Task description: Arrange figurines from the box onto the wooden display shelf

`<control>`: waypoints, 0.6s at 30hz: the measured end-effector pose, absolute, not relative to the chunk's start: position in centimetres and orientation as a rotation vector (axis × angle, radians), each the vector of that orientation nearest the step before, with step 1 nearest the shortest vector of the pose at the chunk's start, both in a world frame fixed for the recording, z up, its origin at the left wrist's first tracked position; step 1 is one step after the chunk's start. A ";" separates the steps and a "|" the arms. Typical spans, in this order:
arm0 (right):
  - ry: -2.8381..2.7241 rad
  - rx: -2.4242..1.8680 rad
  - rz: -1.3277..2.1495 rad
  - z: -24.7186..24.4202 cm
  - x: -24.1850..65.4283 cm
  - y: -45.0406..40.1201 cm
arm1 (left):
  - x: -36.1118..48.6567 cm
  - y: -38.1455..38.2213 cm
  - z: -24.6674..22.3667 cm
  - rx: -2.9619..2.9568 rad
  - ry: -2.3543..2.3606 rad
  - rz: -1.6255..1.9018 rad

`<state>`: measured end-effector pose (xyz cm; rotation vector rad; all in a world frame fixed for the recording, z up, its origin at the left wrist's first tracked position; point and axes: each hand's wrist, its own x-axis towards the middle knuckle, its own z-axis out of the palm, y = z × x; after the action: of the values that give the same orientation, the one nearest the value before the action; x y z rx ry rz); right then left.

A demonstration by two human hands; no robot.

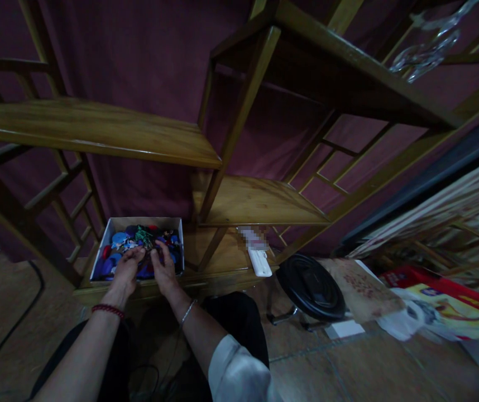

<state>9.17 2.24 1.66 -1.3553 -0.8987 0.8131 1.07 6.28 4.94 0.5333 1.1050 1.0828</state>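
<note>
A white-rimmed box (182,240) full of small blue, red, black and white items stands on the lowest wooden shelf. Over its contents, my left hand (128,269) has its fingertips pressed together at a dark green tangled item (144,235). Close beside it, my right hand (164,265) has its fingers at the same spot, the index finger stretched forward and the others bent. What lies between the fingertips is too small and dark to make out. A red beaded bracelet circles my left wrist, a silver one my right.
Above the box runs a wooden shelf (97,131), with an upright post (239,123) to its right. A white power strip (259,262) lies on the low shelf. Farther right are a round black stool (312,287), a red and yellow package (444,304) and a plastic bag.
</note>
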 end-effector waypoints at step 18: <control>-0.687 -1.088 1.032 1.4 9.1 3.2 | 0.4 6.1 4.4 0.977 1.028 1.006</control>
<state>9.11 3.22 1.43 -1.0875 -0.6874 1.0323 0.36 6.10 4.38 0.9774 1.0278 1.0062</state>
